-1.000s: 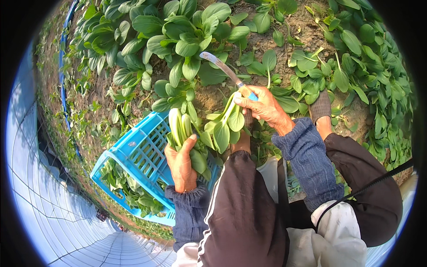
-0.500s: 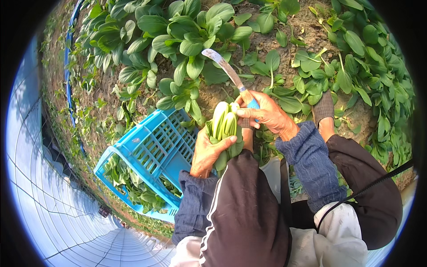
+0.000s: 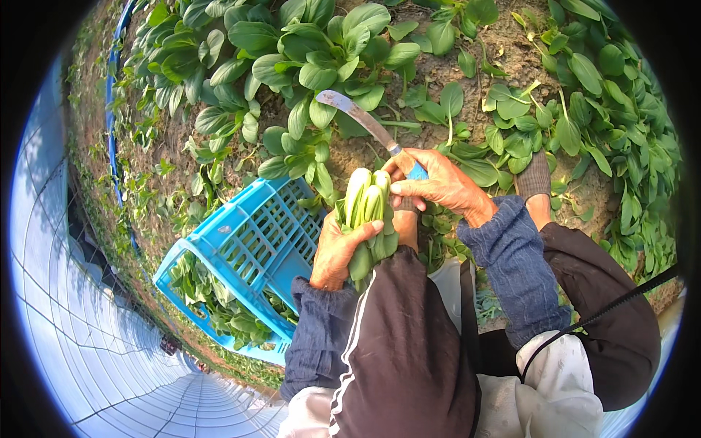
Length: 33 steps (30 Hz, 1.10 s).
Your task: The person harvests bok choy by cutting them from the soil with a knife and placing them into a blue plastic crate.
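Note:
My left hand (image 3: 342, 248) is wrapped round a head of bok choy (image 3: 365, 197), its pale stem end pointing up and its leaves hanging below by my knee. In my right hand (image 3: 438, 182) is a sickle (image 3: 359, 114), gripped by its blue-taped handle. The curved, stained blade points away to the upper left. My right thumb and fingertips are close beside the bok choy's stems; whether they touch it I cannot tell. Left of my left hand stands a blue plastic crate (image 3: 274, 230) with leafy greens (image 3: 219, 299) inside.
Bok choy plants (image 3: 314, 58) grow ahead of me in brown soil. Cut leafy plants (image 3: 522, 120) lie to the right, near my foot (image 3: 534, 179). A blue hose (image 3: 111, 109) runs along the far left, beside a translucent sheet wall (image 3: 44, 219). A black strap (image 3: 613, 310) crosses at right.
The sickle's blade has swung slightly to the left. My right hand has shifted a little to the right, and both hands keep their hold.

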Motion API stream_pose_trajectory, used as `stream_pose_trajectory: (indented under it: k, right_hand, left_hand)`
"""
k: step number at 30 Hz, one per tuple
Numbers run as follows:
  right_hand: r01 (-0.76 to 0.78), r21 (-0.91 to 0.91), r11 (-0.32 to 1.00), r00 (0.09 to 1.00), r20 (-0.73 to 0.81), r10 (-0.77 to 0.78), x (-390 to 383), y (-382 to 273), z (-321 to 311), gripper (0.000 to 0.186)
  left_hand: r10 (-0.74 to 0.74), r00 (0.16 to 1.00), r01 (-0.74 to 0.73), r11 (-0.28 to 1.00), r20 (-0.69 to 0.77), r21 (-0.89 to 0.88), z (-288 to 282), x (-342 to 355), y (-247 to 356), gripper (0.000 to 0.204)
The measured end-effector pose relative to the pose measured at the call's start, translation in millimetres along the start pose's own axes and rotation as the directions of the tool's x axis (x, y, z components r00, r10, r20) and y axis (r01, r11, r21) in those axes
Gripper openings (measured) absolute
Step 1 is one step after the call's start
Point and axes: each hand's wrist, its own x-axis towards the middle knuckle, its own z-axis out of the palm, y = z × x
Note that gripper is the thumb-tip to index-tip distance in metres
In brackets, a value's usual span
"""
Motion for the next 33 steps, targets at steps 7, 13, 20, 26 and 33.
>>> stream_pose_trajectory:
  k: [7, 13, 20, 26, 33]
  right_hand:
    - [-0.061, 0.010, 0.998, 0.979, -0.195, 0.062, 6, 7, 13, 0.015]
    - [-0.050, -0.095, 0.994, 0.991, -0.132, 0.037, 3, -1, -4, 0.010]
    - [-0.005, 0.041, 0.999, 1.000, -0.024, 0.006, 2, -10, 9, 0.035]
    - [-0.014, 0.101, 0.995, 0.999, -0.045, 0.018, 7, 6, 8, 0.025]
    - [-0.083, -0.075, 0.994, 0.986, -0.148, 0.071, 13, 14, 9, 0.024]
  left_hand:
    - [0.158, 0.983, -0.129, 0.956, -0.093, 0.263, 1, 3, 1, 0.044]
    - [0.100, 0.986, -0.077, 0.984, -0.136, 0.161, -16, 0, 8, 0.043]
    - [-0.116, 0.993, 0.109, 0.896, 0.009, -0.430, -21, -1, -1, 0.046]
    - [-0.068, 0.996, 0.080, 0.968, 0.061, -0.237, -7, 0, -4, 0.050]
    - [0.167, 0.978, -0.126, 0.951, -0.127, 0.284, -1, 4, -9, 0.039]
